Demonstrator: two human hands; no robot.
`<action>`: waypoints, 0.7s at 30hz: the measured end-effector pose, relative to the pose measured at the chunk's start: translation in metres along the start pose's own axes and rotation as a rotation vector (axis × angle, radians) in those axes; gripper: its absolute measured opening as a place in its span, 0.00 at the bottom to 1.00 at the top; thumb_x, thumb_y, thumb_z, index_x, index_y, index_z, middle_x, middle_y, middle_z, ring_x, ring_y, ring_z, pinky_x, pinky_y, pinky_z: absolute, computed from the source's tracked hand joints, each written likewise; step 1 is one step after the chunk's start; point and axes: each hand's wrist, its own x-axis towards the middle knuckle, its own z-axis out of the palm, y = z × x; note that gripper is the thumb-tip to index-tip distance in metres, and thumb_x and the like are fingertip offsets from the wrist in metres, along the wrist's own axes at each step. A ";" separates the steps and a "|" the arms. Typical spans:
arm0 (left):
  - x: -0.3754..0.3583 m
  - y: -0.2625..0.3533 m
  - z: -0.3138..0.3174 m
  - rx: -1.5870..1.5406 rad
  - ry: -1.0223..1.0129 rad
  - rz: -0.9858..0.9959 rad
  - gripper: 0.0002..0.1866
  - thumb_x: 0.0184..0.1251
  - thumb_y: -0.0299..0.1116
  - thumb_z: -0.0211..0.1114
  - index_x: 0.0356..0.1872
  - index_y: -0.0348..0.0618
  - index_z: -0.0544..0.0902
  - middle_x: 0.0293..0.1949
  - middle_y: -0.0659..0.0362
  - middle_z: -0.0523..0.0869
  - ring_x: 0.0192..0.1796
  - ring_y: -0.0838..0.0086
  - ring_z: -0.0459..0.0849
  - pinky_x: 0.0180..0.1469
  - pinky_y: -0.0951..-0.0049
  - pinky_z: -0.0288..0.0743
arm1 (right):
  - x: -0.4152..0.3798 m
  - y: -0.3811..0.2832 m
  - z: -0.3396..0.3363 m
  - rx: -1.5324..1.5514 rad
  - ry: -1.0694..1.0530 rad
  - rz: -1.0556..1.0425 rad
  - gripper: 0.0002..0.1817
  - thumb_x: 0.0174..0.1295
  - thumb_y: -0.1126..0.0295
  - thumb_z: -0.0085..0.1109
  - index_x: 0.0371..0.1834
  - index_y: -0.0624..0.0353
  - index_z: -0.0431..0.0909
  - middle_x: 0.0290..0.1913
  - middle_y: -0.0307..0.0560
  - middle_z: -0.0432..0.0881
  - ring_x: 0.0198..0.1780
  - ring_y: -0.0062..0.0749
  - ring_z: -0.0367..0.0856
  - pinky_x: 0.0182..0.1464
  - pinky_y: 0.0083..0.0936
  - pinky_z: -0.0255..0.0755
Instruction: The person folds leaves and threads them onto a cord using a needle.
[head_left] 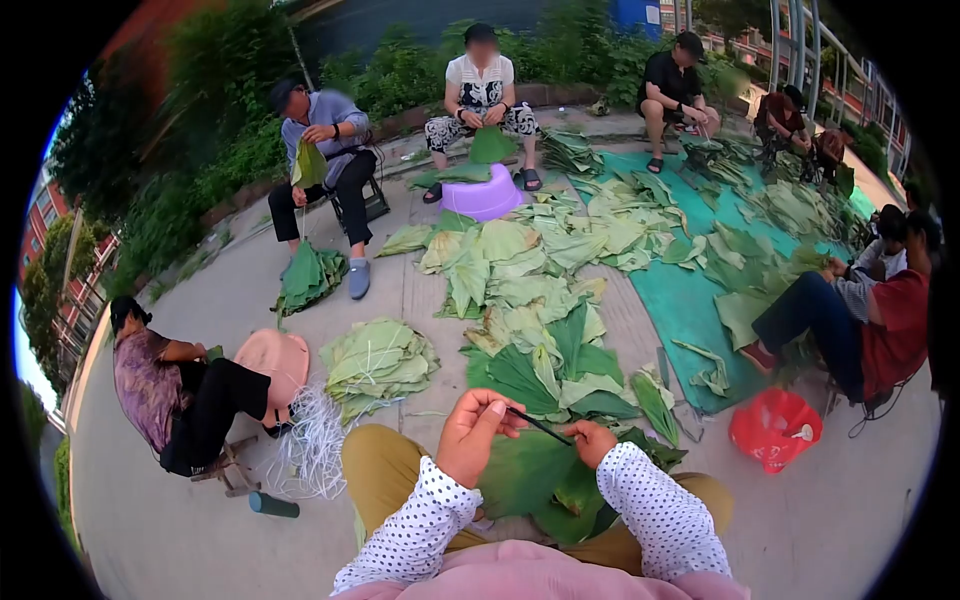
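My left hand [474, 437] is closed, thumb and fingers pinching the upper end of a thin dark stick-like strip [540, 425]. At its lower end, my right hand [592, 443] grips the same strip, which runs straight and slanted between the two hands. Below them, large green leaves [525, 475] lie across my lap, with a smaller folded leaf piece [575, 495] on top. Just beyond my hands, a spread of broad green leaves [545, 375] covers the ground.
A string-tied leaf bundle [378, 362] and white plastic strings [310, 450] lie left, near a dark green cylinder [273, 504]. A red basin [775, 432] stands right, beside the green tarp [655, 310]. A purple basin [482, 197] is ahead. Several people sit around.
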 end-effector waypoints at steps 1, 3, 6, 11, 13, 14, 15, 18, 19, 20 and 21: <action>-0.004 0.012 0.001 -0.037 -0.006 0.029 0.05 0.74 0.28 0.50 0.44 0.38 0.72 0.42 0.49 0.83 0.41 0.67 0.84 0.44 0.69 0.78 | -0.002 0.008 0.000 -0.056 -0.016 0.101 0.11 0.62 0.75 0.51 0.44 0.53 0.82 0.38 0.53 0.83 0.38 0.44 0.82 0.44 0.34 0.76; -0.012 0.026 -0.001 -0.123 -0.019 0.083 0.05 0.72 0.28 0.52 0.42 0.38 0.72 0.41 0.48 0.82 0.39 0.64 0.84 0.43 0.66 0.79 | -0.006 0.032 0.001 -0.172 -0.045 0.223 0.11 0.62 0.73 0.50 0.44 0.52 0.81 0.39 0.53 0.84 0.43 0.49 0.82 0.47 0.37 0.75; -0.027 0.044 -0.004 -0.237 -0.070 0.080 0.05 0.71 0.29 0.53 0.42 0.39 0.72 0.40 0.48 0.82 0.39 0.63 0.84 0.43 0.63 0.78 | -0.015 0.078 0.001 -0.335 -0.181 0.341 0.12 0.61 0.74 0.52 0.47 0.51 0.80 0.42 0.54 0.83 0.46 0.48 0.82 0.50 0.37 0.75; -0.045 0.057 -0.009 -0.264 -0.148 0.096 0.07 0.71 0.30 0.55 0.42 0.38 0.72 0.39 0.46 0.82 0.38 0.62 0.82 0.43 0.61 0.77 | -0.026 0.107 -0.004 -0.667 -0.529 0.547 0.19 0.59 0.74 0.54 0.54 0.47 0.78 0.56 0.51 0.78 0.57 0.49 0.76 0.59 0.40 0.71; -0.048 0.058 -0.010 -0.223 -0.192 0.102 0.07 0.70 0.31 0.55 0.41 0.37 0.72 0.38 0.45 0.82 0.37 0.61 0.82 0.44 0.62 0.76 | -0.032 0.107 -0.006 -0.778 -0.591 0.594 0.21 0.58 0.74 0.55 0.56 0.46 0.77 0.60 0.50 0.74 0.60 0.50 0.74 0.61 0.41 0.68; -0.049 0.059 -0.011 -0.223 -0.192 0.102 0.07 0.70 0.31 0.55 0.41 0.37 0.72 0.38 0.45 0.82 0.37 0.61 0.82 0.44 0.62 0.76 | -0.036 0.108 -0.008 -0.833 -0.621 0.617 0.22 0.57 0.73 0.55 0.57 0.46 0.77 0.62 0.49 0.73 0.61 0.50 0.72 0.63 0.42 0.67; -0.050 0.060 -0.011 -0.206 -0.196 0.106 0.07 0.70 0.31 0.55 0.41 0.37 0.72 0.38 0.45 0.82 0.38 0.61 0.82 0.44 0.62 0.76 | -0.040 0.105 -0.010 -0.888 -0.650 0.641 0.22 0.57 0.73 0.56 0.57 0.45 0.77 0.63 0.49 0.71 0.62 0.51 0.71 0.64 0.43 0.66; -0.051 0.058 -0.012 -0.176 -0.195 0.106 0.07 0.70 0.30 0.55 0.41 0.36 0.73 0.39 0.45 0.82 0.38 0.62 0.82 0.44 0.62 0.76 | -0.042 0.045 -0.038 -0.964 -0.725 0.638 0.24 0.58 0.70 0.57 0.60 0.48 0.75 0.66 0.50 0.68 0.64 0.52 0.68 0.65 0.47 0.65; -0.050 0.058 -0.012 -0.160 -0.191 0.105 0.07 0.70 0.29 0.54 0.42 0.36 0.73 0.39 0.46 0.83 0.38 0.63 0.82 0.45 0.63 0.77 | -0.038 0.024 -0.043 -0.984 -0.770 0.608 0.25 0.59 0.68 0.59 0.62 0.50 0.73 0.66 0.52 0.67 0.65 0.52 0.66 0.64 0.50 0.64; -0.049 0.056 -0.012 -0.160 -0.192 0.104 0.07 0.70 0.29 0.54 0.42 0.36 0.73 0.39 0.46 0.83 0.38 0.63 0.82 0.45 0.63 0.77 | -0.033 0.024 -0.036 -0.983 -0.769 0.609 0.25 0.59 0.68 0.59 0.62 0.50 0.73 0.66 0.52 0.67 0.65 0.52 0.66 0.64 0.50 0.64; -0.047 0.054 -0.011 -0.105 -0.155 0.099 0.06 0.71 0.28 0.54 0.42 0.36 0.73 0.40 0.46 0.83 0.39 0.65 0.82 0.45 0.65 0.77 | -0.025 0.030 -0.027 -0.913 -0.669 0.478 0.24 0.60 0.68 0.57 0.62 0.53 0.73 0.64 0.53 0.70 0.62 0.51 0.69 0.64 0.48 0.64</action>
